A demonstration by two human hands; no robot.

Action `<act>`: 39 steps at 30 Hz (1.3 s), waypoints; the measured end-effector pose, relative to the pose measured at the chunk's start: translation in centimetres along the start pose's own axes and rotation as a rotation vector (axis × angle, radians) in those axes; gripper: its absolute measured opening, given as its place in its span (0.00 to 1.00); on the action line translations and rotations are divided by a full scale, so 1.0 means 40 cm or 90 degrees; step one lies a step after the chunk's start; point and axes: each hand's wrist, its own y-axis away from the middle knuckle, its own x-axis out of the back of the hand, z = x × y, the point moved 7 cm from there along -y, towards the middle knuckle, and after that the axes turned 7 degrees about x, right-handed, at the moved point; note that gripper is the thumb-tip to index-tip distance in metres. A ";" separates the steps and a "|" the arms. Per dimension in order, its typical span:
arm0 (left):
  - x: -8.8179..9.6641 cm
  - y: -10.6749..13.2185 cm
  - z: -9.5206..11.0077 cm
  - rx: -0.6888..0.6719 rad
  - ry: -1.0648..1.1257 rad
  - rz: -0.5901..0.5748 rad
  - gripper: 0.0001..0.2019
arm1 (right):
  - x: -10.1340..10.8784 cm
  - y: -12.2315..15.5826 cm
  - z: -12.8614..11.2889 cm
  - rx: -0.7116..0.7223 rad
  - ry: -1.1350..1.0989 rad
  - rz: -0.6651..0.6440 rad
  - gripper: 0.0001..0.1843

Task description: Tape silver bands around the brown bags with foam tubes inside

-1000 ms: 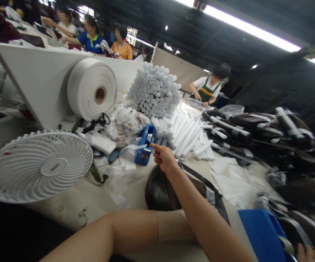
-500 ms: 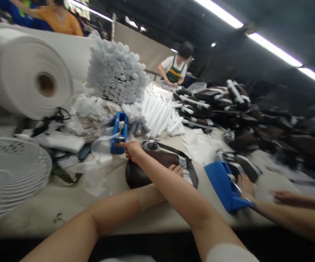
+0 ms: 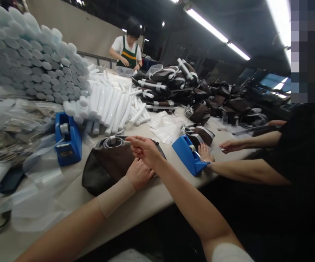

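A dark brown handbag lies on the table in front of me, a coiled grey cord at its top edge. At the bag's right end is my left hand, a beige band on its wrist, its fingers curled against the bag and partly hidden. Crossing over it, my right hand is above the bag, thumb and forefinger pinched on what looks like a short strip of tape. A blue tape dispenser stands left of the bag, apart from both hands.
White foam rods are stacked behind, with more lying loose. Clear plastic bags lie at left. On the right, a co-worker's hands are beside a second blue dispenser. Dark bags are piled behind; another person stands at the back.
My right hand has left the blue dispenser and moved right, over the bag's right end. My left hand's fingers have curled in. The view has swung right.
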 end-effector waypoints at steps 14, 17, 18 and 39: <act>0.031 0.006 0.013 0.030 -0.022 -0.018 0.26 | 0.366 0.155 0.057 -0.273 0.156 0.169 0.17; 0.033 0.006 0.014 0.032 -0.018 -0.017 0.26 | 0.381 0.164 0.068 -0.281 0.179 0.176 0.19; 0.033 0.006 0.015 0.033 -0.017 -0.016 0.26 | 0.385 0.165 0.071 -0.282 0.183 0.176 0.20; 0.036 0.004 0.017 0.037 -0.044 -0.026 0.26 | 0.389 0.161 0.090 -0.328 0.320 0.173 0.13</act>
